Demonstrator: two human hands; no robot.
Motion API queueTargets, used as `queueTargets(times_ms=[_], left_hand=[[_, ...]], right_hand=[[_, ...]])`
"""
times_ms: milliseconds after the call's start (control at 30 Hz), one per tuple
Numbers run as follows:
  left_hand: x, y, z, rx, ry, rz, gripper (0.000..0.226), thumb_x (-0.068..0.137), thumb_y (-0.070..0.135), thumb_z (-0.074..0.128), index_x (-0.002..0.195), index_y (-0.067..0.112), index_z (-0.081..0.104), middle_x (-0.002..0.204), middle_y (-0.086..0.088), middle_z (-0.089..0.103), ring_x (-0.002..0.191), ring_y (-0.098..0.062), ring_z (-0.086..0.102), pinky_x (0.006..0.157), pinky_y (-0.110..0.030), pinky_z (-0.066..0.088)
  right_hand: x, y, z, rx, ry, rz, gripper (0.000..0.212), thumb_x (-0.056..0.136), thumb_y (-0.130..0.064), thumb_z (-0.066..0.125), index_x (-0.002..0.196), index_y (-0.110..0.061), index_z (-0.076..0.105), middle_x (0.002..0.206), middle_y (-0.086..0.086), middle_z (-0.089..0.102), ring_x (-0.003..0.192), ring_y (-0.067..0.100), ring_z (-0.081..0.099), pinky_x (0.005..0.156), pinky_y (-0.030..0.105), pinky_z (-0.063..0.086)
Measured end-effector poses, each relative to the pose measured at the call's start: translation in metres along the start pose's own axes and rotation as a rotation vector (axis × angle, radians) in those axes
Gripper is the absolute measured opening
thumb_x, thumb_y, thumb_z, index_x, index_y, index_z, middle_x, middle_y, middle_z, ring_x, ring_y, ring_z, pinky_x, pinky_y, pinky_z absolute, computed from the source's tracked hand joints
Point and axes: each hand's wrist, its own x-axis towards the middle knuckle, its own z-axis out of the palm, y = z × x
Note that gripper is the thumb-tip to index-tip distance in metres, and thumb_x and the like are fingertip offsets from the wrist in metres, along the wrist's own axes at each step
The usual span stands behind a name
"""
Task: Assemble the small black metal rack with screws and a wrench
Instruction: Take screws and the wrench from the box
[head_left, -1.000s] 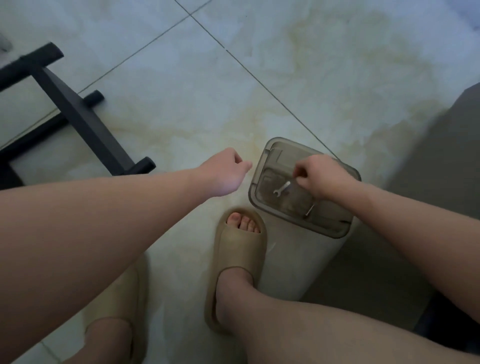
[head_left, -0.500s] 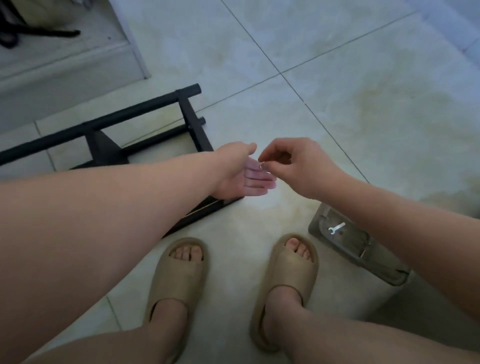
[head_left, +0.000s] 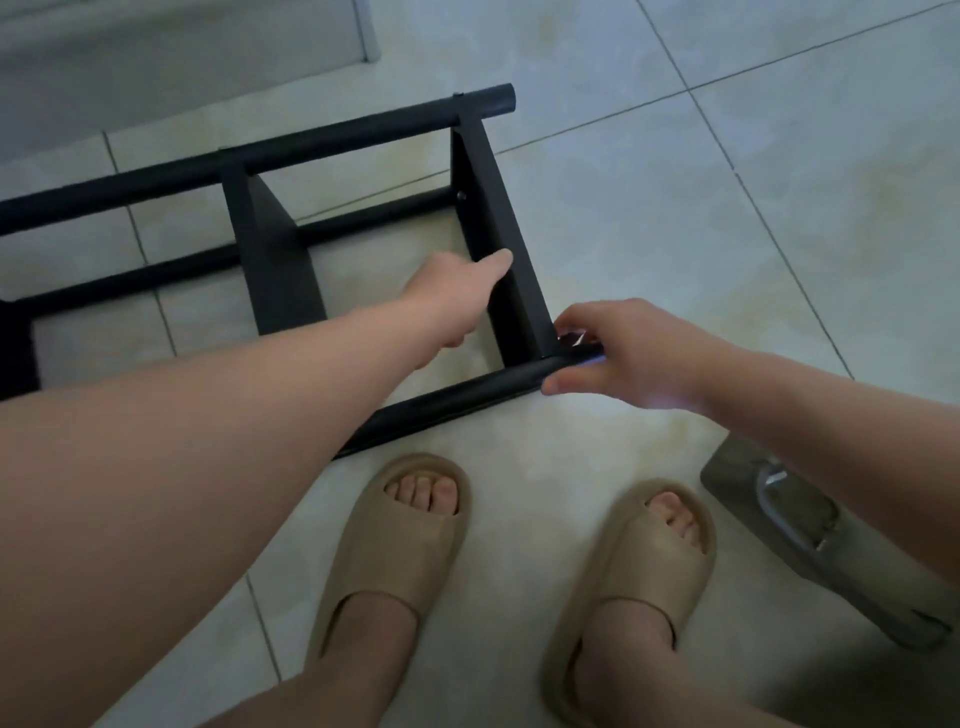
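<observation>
Reaching over a tiled floor (head_left: 675, 156), a person in 2 beige slippers (head_left: 400, 530) handles the black metal rack (head_left: 270, 270), which lies on the tiles just ahead of the feet. The right hand (head_left: 639, 353) wraps fingers and thumb around the end of the near tube (head_left: 467, 395), beside a small shiny part (head_left: 571, 339). The left hand (head_left: 447, 296) sets its thumb against the side panel (head_left: 498, 208); its grip cannot be made out. A gray container (head_left: 737, 473) sits at right.

I'm looking down at a pale marbled tile floor (head_left: 649, 218) in dim light, a grey surface (head_left: 182, 52) lying beyond.
</observation>
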Motion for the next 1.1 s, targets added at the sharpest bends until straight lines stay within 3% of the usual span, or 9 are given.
queueTargets(times_ms=[133, 333, 567, 700, 800, 867, 933, 1000, 1100], left_hand=[[0.008, -0.013, 0.023, -0.042, -0.088, 0.173, 0.030, 0.098, 0.039, 0.057, 0.079, 0.016, 0.052, 0.059, -0.002, 0.045, 0.050, -0.018, 0.036, 0.051, -0.028, 0.029], [0.011, -0.021, 0.028, 0.018, -0.123, 0.232, 0.035, 0.098, 0.035, 0.060, 0.069, 0.016, 0.052, 0.053, 0.006, 0.047, 0.047, -0.013, 0.040, 0.056, -0.028, 0.034], [-0.003, -0.030, 0.041, 0.028, -0.328, 0.215, 0.027, 0.099, 0.028, 0.059, 0.082, 0.010, 0.049, 0.054, 0.003, 0.041, 0.048, -0.014, 0.032, 0.051, -0.028, 0.027], [-0.011, -0.031, 0.053, 0.117, -0.373, 0.229, 0.040, 0.098, 0.029, 0.061, 0.064, 0.014, 0.044, 0.050, 0.005, 0.042, 0.045, -0.012, 0.035, 0.051, -0.027, 0.031], [-0.014, -0.032, 0.061, 0.122, -0.366, 0.242, 0.043, 0.097, 0.031, 0.060, 0.063, 0.015, 0.041, 0.058, -0.002, 0.041, 0.053, -0.017, 0.035, 0.059, -0.032, 0.032], [-0.013, -0.030, 0.062, 0.121, -0.372, 0.247, 0.042, 0.097, 0.032, 0.061, 0.064, 0.015, 0.042, 0.063, -0.007, 0.040, 0.056, -0.019, 0.035, 0.061, -0.033, 0.032], [-0.010, -0.028, 0.059, 0.125, -0.399, 0.246, 0.042, 0.097, 0.034, 0.062, 0.065, 0.015, 0.043, 0.063, -0.006, 0.039, 0.056, -0.019, 0.035, 0.059, -0.031, 0.033], [-0.008, -0.029, 0.054, 0.078, -0.467, 0.213, 0.038, 0.098, 0.032, 0.061, 0.068, 0.016, 0.045, 0.059, -0.001, 0.037, 0.050, -0.015, 0.032, 0.053, -0.028, 0.030], [-0.003, -0.032, 0.044, -0.081, -0.568, 0.053, 0.022, 0.100, 0.026, 0.052, 0.084, 0.014, 0.060, 0.058, 0.000, 0.041, 0.050, -0.013, 0.034, 0.050, -0.025, 0.028]], right_hand=[[0.008, 0.009, 0.004, -0.008, 0.019, -0.038, 0.033, 0.078, -0.054, 0.079, 0.087, -0.026, 0.065, 0.068, -0.003, 0.061, 0.060, 0.009, 0.053, 0.054, 0.021, 0.040], [-0.002, 0.013, 0.013, 0.094, 0.064, -0.002, 0.035, 0.073, -0.050, 0.085, 0.081, -0.022, 0.067, 0.064, -0.002, 0.063, 0.058, 0.010, 0.051, 0.054, 0.024, 0.039], [-0.029, 0.017, 0.032, 0.114, 0.029, 0.080, 0.037, 0.067, -0.055, 0.087, 0.073, -0.030, 0.060, 0.061, -0.006, 0.059, 0.054, 0.008, 0.050, 0.052, 0.022, 0.038], [-0.044, 0.016, 0.043, 0.097, -0.006, 0.137, 0.041, 0.063, -0.061, 0.084, 0.068, -0.032, 0.055, 0.063, -0.004, 0.061, 0.055, 0.012, 0.050, 0.055, 0.027, 0.041], [-0.055, 0.016, 0.053, 0.144, 0.022, 0.179, 0.047, 0.063, -0.064, 0.080, 0.085, -0.026, 0.062, 0.078, -0.003, 0.069, 0.072, 0.019, 0.062, 0.069, 0.035, 0.052], [-0.058, 0.016, 0.056, 0.118, 0.108, 0.164, 0.069, 0.060, -0.069, 0.075, 0.110, -0.025, 0.057, 0.107, -0.006, 0.065, 0.099, 0.020, 0.061, 0.085, 0.039, 0.052], [-0.055, 0.018, 0.053, -0.023, 0.209, 0.114, 0.112, 0.052, -0.077, 0.071, 0.144, -0.021, 0.040, 0.144, 0.003, 0.043, 0.131, 0.028, 0.044, 0.108, 0.043, 0.041], [-0.047, 0.019, 0.043, -0.235, 0.217, 0.040, 0.144, 0.048, -0.089, 0.061, 0.162, -0.018, 0.008, 0.167, 0.010, 0.007, 0.154, 0.035, 0.009, 0.122, 0.051, 0.018], [-0.030, 0.019, 0.026, -0.534, 0.187, -0.124, 0.153, 0.050, -0.102, 0.043, 0.161, -0.011, -0.010, 0.169, 0.014, -0.016, 0.155, 0.037, -0.016, 0.125, 0.058, 0.001]])
